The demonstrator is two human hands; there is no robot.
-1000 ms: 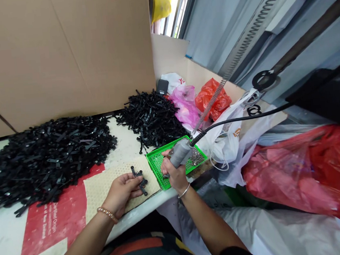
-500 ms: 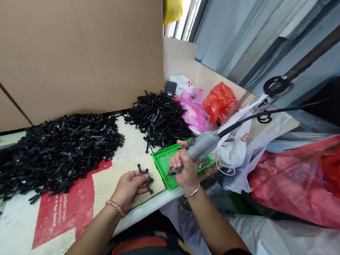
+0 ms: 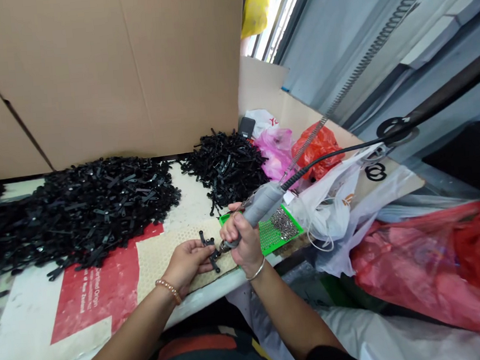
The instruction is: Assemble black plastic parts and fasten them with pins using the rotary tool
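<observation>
Between the thumb and fingers of my left hand (image 3: 193,259) is a small black plastic part (image 3: 214,263) with several short arms. It is held over a tan textured pad (image 3: 156,254). My right hand (image 3: 243,238) is wrapped round a grey electric screwdriver (image 3: 263,203), tilted, with a black cord (image 3: 326,157) at its upper end. The tool's tip is at the right side of the black part; whether it touches cannot be made out. Under and behind my right hand lies a green perforated tray (image 3: 271,247) holding a heap of small metal screws (image 3: 285,225).
A big pile of black parts (image 3: 108,208) spreads over the table's left, with a smaller pile (image 3: 228,167) behind the tray. Cardboard (image 3: 100,74) stands at the back. Plastic bags (image 3: 316,145) crowd the right, and a coiled spring (image 3: 360,68) hangs above them.
My right hand has brought the screwdriver left and down from over the tray to the black part. The screws in the tray now show more. My left hand keeps its hold.
</observation>
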